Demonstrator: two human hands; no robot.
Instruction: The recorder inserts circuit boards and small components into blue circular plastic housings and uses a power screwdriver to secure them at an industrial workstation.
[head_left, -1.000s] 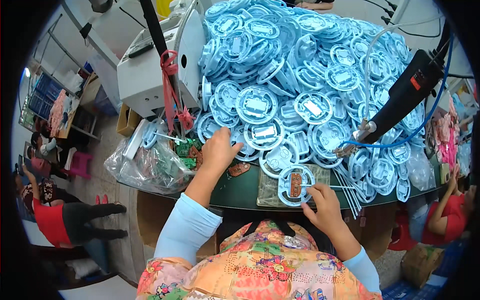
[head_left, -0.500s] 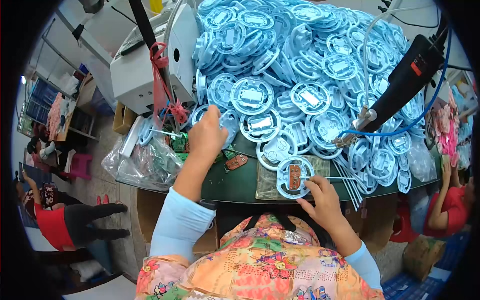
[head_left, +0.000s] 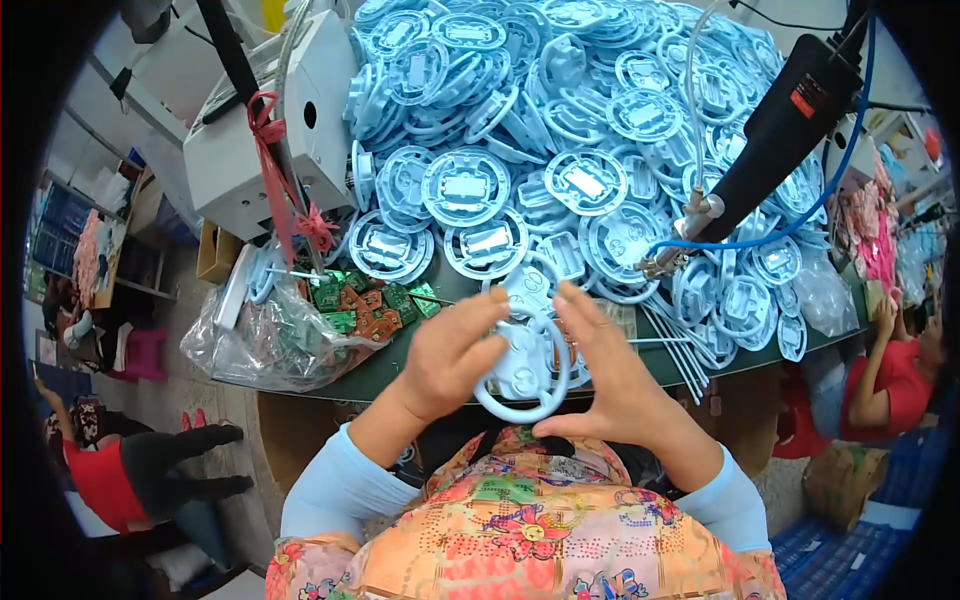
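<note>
Left hand (head_left: 452,362) pinches blue ring part (head_left: 522,374) over front edge of table (head_left: 365,382); right hand (head_left: 622,392) spread wide beside it. I'd watch for a slack left pinch dropping it lapward.

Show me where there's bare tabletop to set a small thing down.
On the green table, a small bare patch lies between the circuit boards and the left hand; a narrow strip follows the front edge, right of the thin rods. Crowded: the back, under heaped light-blue parts, and the left end, under the plastic bag.
</note>
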